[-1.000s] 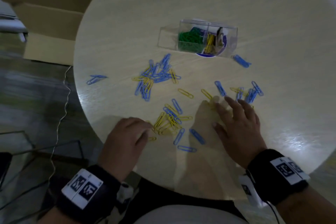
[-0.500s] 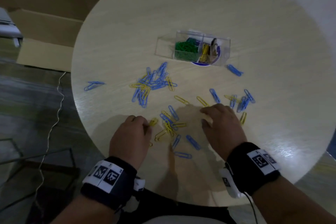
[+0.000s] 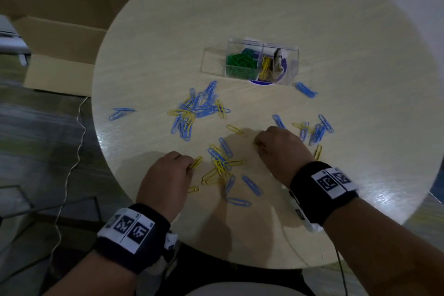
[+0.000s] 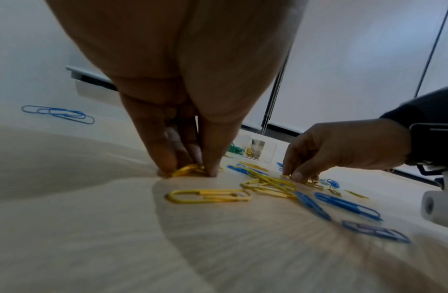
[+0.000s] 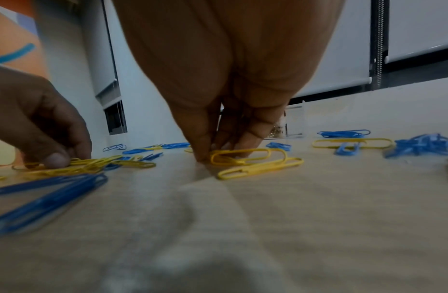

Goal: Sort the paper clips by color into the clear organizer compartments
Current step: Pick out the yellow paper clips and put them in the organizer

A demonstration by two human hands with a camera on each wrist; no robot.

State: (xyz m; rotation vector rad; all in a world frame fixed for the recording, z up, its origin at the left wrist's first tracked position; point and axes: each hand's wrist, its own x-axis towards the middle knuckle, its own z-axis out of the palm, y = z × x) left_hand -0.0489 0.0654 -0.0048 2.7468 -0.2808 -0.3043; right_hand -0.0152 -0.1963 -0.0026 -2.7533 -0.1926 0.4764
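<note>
Both hands are down on the round pale desk (image 3: 336, 19), fingers bunched together. The left hand (image 3: 165, 175) pinches a yellow paper clip (image 4: 189, 170) between thumb and fingertips against the desk. The right hand (image 3: 281, 149) pinches another yellow clip (image 5: 240, 156), with 1 more yellow clip (image 5: 260, 168) lying just beside it. Between the hands lies a tangle of yellow and blue clips (image 3: 221, 163). A larger mixed pile (image 3: 199, 108) sits farther out. Beyond it stands the clear organizer (image 3: 292, 65), green clips (image 3: 240, 62) in 1 compartment, yellow clips (image 3: 265, 67) in the next. A cardboard box (image 3: 57, 41) sits on the floor, left.
</note>
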